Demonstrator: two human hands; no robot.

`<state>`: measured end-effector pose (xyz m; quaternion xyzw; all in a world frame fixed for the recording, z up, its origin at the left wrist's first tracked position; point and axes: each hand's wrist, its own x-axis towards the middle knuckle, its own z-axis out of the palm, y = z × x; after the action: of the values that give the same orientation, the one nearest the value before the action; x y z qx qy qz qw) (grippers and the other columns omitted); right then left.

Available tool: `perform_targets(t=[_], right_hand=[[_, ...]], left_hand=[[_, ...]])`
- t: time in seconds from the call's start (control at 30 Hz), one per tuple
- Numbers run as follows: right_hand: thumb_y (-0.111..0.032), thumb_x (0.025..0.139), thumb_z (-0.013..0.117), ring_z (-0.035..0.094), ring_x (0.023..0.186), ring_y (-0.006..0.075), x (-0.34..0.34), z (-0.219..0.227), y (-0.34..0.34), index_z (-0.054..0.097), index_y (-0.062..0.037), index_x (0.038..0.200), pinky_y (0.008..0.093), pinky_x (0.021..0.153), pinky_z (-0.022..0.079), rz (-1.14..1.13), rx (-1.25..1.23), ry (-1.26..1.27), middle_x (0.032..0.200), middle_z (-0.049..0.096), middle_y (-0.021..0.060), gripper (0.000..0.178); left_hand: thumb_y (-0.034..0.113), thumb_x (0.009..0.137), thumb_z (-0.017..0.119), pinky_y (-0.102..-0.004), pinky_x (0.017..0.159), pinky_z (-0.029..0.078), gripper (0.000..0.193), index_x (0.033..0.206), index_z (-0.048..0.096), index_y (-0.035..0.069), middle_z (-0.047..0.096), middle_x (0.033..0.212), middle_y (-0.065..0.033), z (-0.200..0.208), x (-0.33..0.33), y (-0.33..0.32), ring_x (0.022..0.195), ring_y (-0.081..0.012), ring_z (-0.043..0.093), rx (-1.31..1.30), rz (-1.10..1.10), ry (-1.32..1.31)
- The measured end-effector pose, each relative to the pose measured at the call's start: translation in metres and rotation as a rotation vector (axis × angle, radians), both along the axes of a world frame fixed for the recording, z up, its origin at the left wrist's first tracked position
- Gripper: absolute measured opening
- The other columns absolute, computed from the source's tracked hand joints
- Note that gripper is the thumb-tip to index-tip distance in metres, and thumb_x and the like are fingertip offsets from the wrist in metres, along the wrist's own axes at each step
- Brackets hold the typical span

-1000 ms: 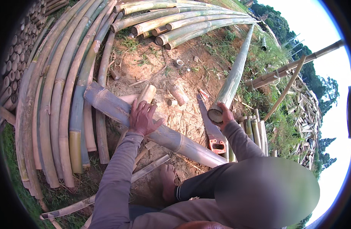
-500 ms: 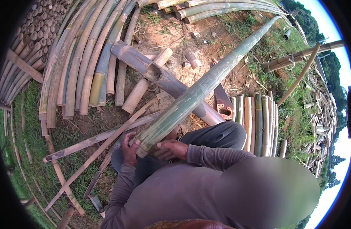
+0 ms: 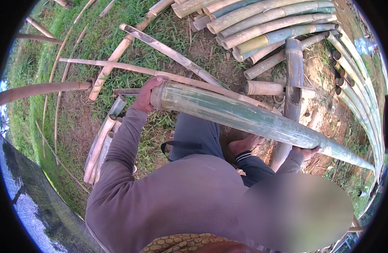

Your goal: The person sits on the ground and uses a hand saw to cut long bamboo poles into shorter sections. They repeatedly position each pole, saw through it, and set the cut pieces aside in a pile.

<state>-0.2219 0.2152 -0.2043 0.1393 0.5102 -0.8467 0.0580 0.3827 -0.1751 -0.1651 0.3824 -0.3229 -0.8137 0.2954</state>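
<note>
A long, thick green bamboo pole [image 3: 236,119] with pale scuffs slants across in front of my body, its wide end on the left. My left hand [image 3: 146,95] is closed round that wide end. Farther along, my right hand [image 3: 308,152] grips the pole from below, partly hidden by it. Beneath the pole lies a dark notched bamboo log [image 3: 294,63], which crosses a shorter pale bamboo piece [image 3: 265,88] on the ground. Whether the pole touches the notched log, I cannot tell.
Stacked bamboo poles [image 3: 265,33] fill the far side, and more poles [image 3: 354,71] curve down the right. Split strips [image 3: 173,52] lie on the grass beyond my left hand. Several short bamboo pieces [image 3: 102,147] rest beside my left arm. A bare foot [image 3: 246,144] shows below the pole.
My view has swung left. My right hand has moved from near the wide end to far along the pole. The pole has turned to lie more sideways across me.
</note>
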Motion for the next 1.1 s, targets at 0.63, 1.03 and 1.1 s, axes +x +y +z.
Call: perform_targets(t=[0.63, 1.03, 1.1], right_hand=[[-0.093, 0.086, 0.053, 0.031, 0.157, 0.046, 0.148, 0.064, -0.07, 0.016, -0.0007, 0.169, 0.0663, 0.126, 0.028, 0.638, -0.28, -0.543, 0.173, 0.023, 0.0284, 0.129], [-0.059, 0.082, 0.074, 0.045, 0.149, 0.0477, -0.053, 0.074, -0.07, 0.046, -0.006, 0.159, 0.0656, 0.127, 0.031, 0.097, -0.219, 0.122, 0.163, 0.046, 0.0236, 0.097], [-0.058, 0.086, 0.072, 0.044, 0.149, 0.0464, -0.003, 0.096, -0.13, 0.046, -0.0066, 0.157, 0.0662, 0.126, 0.032, 0.126, -0.226, 0.046, 0.161, 0.047, 0.0235, 0.092]], left_hand=[[0.073, 0.09, 0.063, -0.0663, 0.117, 0.042, 0.088, 0.155, 0.05, 0.015, 0.057, 0.152, -0.0139, 0.035, -0.029, -0.033, 0.14, -0.0398, 0.054, -0.312, 0.857, 0.162], [0.079, 0.093, 0.06, -0.059, 0.125, 0.032, 0.103, 0.161, 0.038, 0.004, 0.049, 0.16, -0.0188, 0.058, 0.071, -0.118, 0.144, -0.0407, 0.048, -0.276, 0.875, 0.066], [0.087, 0.092, 0.051, -0.0642, 0.127, 0.023, 0.115, 0.168, 0.024, 0.005, 0.035, 0.169, -0.0218, 0.059, 0.068, -0.121, 0.155, -0.0437, 0.033, -0.25, 0.794, 0.223]])
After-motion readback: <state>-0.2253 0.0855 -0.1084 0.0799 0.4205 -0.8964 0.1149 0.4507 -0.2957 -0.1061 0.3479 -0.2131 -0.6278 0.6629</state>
